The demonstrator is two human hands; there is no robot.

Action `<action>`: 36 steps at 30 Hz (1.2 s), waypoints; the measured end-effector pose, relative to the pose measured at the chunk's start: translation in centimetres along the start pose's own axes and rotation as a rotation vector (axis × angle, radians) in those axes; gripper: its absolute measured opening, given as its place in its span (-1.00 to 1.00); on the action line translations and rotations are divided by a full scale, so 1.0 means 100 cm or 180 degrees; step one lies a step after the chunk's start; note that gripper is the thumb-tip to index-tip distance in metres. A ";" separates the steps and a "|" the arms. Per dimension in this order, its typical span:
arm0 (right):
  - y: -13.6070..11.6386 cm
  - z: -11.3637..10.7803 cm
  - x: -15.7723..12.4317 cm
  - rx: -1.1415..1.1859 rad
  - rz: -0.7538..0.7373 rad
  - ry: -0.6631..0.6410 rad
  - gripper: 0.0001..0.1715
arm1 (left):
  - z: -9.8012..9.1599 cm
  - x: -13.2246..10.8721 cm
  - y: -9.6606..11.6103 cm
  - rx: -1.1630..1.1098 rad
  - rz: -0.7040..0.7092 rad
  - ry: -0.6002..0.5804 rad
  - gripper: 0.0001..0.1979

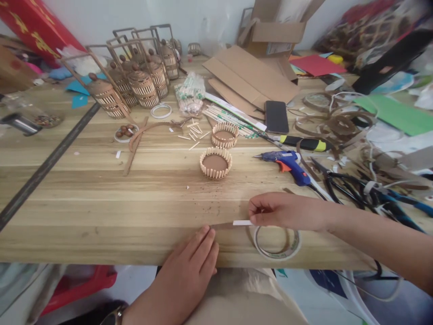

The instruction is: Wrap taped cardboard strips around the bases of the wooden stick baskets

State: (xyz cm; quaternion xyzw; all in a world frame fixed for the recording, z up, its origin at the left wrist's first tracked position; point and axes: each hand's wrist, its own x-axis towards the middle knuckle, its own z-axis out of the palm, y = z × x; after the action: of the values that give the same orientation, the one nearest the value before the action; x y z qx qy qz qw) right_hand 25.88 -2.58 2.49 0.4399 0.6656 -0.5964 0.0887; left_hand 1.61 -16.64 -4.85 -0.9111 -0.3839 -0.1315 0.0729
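Observation:
My left hand lies flat at the table's front edge, fingers stretched, with its fingertips on the left end of a thin brown strip. A short white length of tape lies along the strip's right part. At its right end my right hand is closed in a pinch on the tape. Just below that hand a roll of tape lies on its side. Farther back stand two small round baskets, one nearer and one behind it, with upright stick walls and brown bottoms.
A blue glue gun, a yellow-black cutter and black scissors lie at the right. Behind are a phone, cut sticks and cardboard. Several finished lantern-like pieces stand back left, near a black metal bar.

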 end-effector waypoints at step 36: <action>-0.042 0.048 0.045 -0.1953 0.0259 0.0485 -0.84 | -0.004 -0.007 0.015 0.0133 -0.0394 0.0132 -0.71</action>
State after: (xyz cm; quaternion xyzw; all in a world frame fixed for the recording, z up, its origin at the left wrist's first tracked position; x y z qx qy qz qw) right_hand 18.33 -4.17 1.27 0.4623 0.8010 -0.3291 0.1909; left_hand 2.16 -18.28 -4.76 -0.8810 -0.4405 -0.1466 0.0916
